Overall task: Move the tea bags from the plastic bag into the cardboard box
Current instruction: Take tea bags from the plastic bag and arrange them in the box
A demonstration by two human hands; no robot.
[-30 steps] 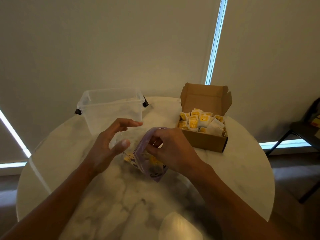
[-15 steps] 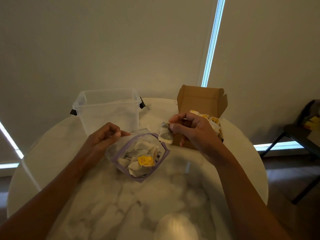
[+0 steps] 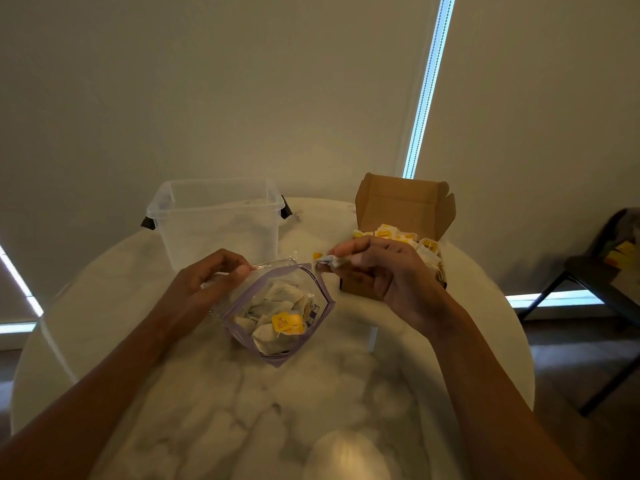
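The round marble table (image 3: 346,393) has bare surface in front of the plastic bag (image 3: 277,317) and along its curved near edges; at the far side a clear plastic bin (image 3: 214,223) stands left and the open cardboard box (image 3: 398,244) right, well apart. The bag lies between them, its mouth open, pale tea bags with a yellow tag (image 3: 285,323) inside. The left hand (image 3: 204,282) pinches the bag's upper rim. The right hand (image 3: 377,268) is closed on one tea bag (image 3: 330,263), held just above the bag's mouth beside the box, which is already heaped with yellow-tagged tea bags.
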